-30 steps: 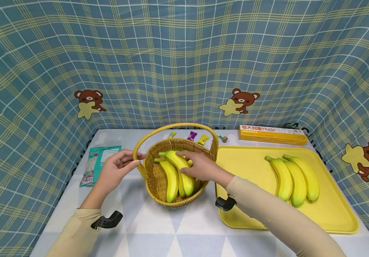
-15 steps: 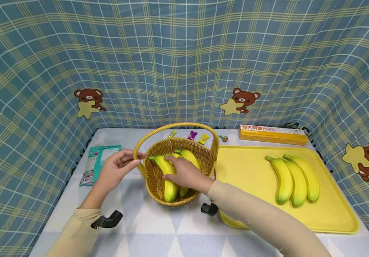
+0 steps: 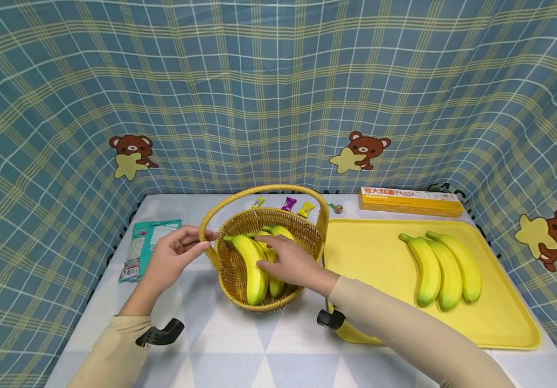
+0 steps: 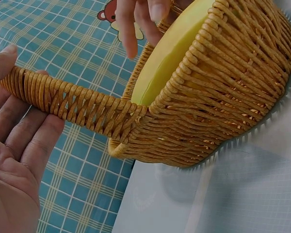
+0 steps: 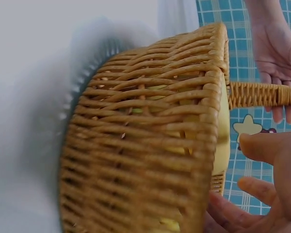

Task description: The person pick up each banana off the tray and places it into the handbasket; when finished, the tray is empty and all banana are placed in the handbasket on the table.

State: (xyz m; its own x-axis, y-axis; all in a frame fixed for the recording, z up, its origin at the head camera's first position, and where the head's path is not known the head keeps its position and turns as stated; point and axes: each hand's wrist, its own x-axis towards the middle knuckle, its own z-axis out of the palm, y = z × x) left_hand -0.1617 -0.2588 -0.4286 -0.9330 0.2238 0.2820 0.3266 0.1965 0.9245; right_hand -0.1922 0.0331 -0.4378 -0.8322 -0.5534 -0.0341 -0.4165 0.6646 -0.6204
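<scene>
A brown wicker basket [image 3: 269, 307] stands mid-table and holds several yellow bananas [image 3: 254, 275]. My left hand [image 3: 172, 258] holds the left side of its arched handle [image 3: 208, 226], thumb on one face and fingers behind, as the left wrist view shows on the handle [image 4: 77, 102]. Over the bananas is my right hand [image 3: 293, 261], inside the basket's rim with fingers spread and partly covering them. In the right wrist view the right hand [image 5: 276, 179] has its thumb and index finger apart, nothing between them, while its lower fingers are partly hidden behind the rim.
Right of the basket lies a yellow tray [image 3: 366, 258] with three bananas [image 3: 445, 275]. A pasta box [image 3: 409, 202] sits behind it. Small wrapped candies [image 3: 289, 204] and a lollipop [image 3: 338, 208] lie behind the basket. A teal packet [image 3: 147, 242] is at left.
My right hand moved left with a banana, set it down on the basket's left side, and has since let go and drawn slightly right. The left hand has stayed on the handle.
</scene>
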